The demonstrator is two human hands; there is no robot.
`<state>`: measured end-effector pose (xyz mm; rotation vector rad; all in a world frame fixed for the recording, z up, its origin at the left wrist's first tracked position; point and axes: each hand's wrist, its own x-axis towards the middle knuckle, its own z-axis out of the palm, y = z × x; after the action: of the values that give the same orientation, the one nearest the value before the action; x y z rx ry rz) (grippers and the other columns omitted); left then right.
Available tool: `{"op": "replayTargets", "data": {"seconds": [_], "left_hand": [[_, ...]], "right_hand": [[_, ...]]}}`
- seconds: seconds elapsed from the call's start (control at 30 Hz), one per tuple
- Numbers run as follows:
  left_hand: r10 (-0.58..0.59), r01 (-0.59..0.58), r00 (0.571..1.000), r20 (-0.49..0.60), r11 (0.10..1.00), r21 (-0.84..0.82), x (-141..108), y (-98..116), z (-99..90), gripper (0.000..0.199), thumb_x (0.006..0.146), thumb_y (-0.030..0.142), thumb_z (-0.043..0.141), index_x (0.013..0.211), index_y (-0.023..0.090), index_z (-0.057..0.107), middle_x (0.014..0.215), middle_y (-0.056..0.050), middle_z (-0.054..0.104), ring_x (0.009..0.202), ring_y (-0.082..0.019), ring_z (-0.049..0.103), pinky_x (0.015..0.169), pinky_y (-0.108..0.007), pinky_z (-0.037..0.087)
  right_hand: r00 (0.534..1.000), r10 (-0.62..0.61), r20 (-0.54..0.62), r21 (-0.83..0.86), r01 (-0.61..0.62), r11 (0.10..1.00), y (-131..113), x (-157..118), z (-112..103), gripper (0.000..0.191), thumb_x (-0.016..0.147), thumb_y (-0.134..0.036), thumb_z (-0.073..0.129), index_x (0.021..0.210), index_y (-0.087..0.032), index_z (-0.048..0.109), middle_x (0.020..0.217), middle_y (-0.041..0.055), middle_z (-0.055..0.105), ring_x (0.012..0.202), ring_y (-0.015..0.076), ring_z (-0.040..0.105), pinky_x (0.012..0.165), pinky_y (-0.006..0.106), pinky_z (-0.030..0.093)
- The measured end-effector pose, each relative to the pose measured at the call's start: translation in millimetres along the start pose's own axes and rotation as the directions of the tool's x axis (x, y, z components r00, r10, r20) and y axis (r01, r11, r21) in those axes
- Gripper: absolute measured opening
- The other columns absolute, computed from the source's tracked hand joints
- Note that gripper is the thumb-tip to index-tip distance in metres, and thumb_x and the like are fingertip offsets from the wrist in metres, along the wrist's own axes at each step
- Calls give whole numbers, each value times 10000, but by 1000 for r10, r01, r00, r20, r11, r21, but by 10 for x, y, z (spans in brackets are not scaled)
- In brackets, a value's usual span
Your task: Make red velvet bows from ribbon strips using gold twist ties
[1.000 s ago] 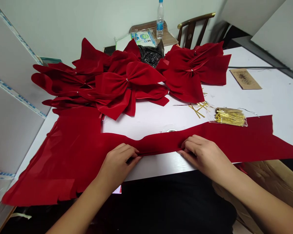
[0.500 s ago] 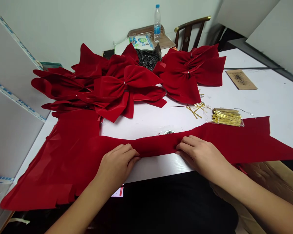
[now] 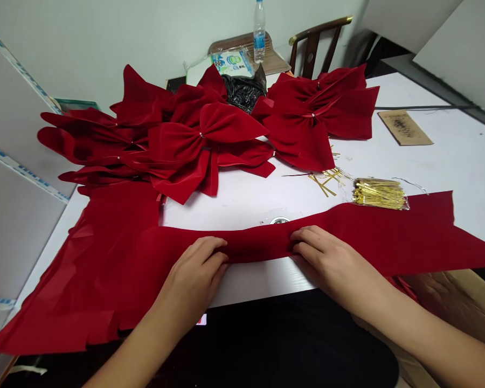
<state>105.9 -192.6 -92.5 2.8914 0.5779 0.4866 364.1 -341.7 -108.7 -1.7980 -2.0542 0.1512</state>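
Red velvet ribbon (image 3: 258, 245) lies across the near side of the desk (image 3: 448, 151), its fold apparently pinched closed by my left grip (image 3: 194, 275) and right grip (image 3: 331, 256). Tied velvet bows (image 3: 202, 145) already heap far off; gold twist ties (image 3: 380, 194) lie bagged at right.

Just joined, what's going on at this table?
A person is working a long red velvet ribbon on a white table with both hands. The left hand and right hand grip it near the middle, where it narrows between them. Finished red velvet bows are heaped beyond it, and a packet of gold twist ties lies beside the ribbon's far edge.
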Motion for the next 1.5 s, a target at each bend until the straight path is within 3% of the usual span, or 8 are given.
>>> {"op": "replayTargets", "data": {"seconds": [0.27, 0.47, 0.73, 1.0, 1.23, 1.37, 1.5], "left_hand": [[-75, 75, 997, -10, 994, 84, -81, 53, 29, 165, 1004, 164, 539, 946, 163, 693, 1166, -90, 732, 1082, -253, 702, 900, -406, 621], [-65, 62, 997, 32, 994, 90, -45, 38, -3, 175, 1008, 180, 542, 943, 162, 703, 1166, -90, 733, 1056, -251, 712, 858, -409, 627], [-97, 95, 994, 43, 994, 50, -55, 41, 6, 160, 1010, 182, 550, 966, 165, 703, 1111, -78, 733, 1033, -241, 698, 883, -404, 609], [-84, 85, 995, 51, 996, -22, -13, 16, -5, 146, 997, 179, 576, 932, 156, 705, 967, -52, 731, 862, -190, 671, 791, -363, 583], [-123, 129, 991, 44, 976, -173, -30, -93, 0, 137, 966, 243, 664, 869, 196, 749, 907, -20, 751, 814, -154, 693, 723, -278, 582], [-84, 87, 996, 25, 988, -125, -41, -123, 16, 163, 985, 273, 641, 889, 205, 752, 916, -19, 757, 815, -162, 695, 745, -307, 582], [-37, 39, 999, 25, 997, -72, -44, -114, 32, 169, 1007, 250, 599, 932, 205, 744, 947, -30, 748, 829, -168, 681, 768, -330, 564]], "right_hand": [[999, 23, -35, -110, -27, 994, -18, -40, 35, 198, 996, -122, 503, 951, -151, 693, 1134, 148, 673, 1025, 255, 604, 842, 386, 570], [999, 29, -41, -78, -32, 996, -3, -38, 32, 225, 1014, -157, 477, 940, -168, 689, 1097, 147, 667, 974, 253, 602, 794, 386, 557], [998, 34, -48, -36, -36, 999, 16, -58, 46, 216, 1025, -182, 481, 946, -184, 682, 979, 125, 673, 898, 239, 600, 768, 379, 533], [996, 50, -68, 30, -48, 998, 38, -18, 16, 254, 1018, -194, 529, 787, -158, 627, 858, 78, 657, 779, 183, 581, 679, 327, 485], [994, 99, -49, 108, -93, 990, 78, -11, 14, 258, 1021, -227, 535, 774, -168, 582, 850, 73, 664, 764, 170, 602, 656, 299, 470], [992, 114, -56, 94, -108, 990, 92, -23, 10, 260, 1011, -228, 561, 758, -177, 530, 819, 61, 644, 747, 165, 592, 639, 287, 452], [994, 96, -47, 44, -94, 995, 87, -29, -14, 232, 1028, -254, 542, 813, -173, 574, 825, 68, 638, 774, 178, 589, 659, 297, 461]]}}
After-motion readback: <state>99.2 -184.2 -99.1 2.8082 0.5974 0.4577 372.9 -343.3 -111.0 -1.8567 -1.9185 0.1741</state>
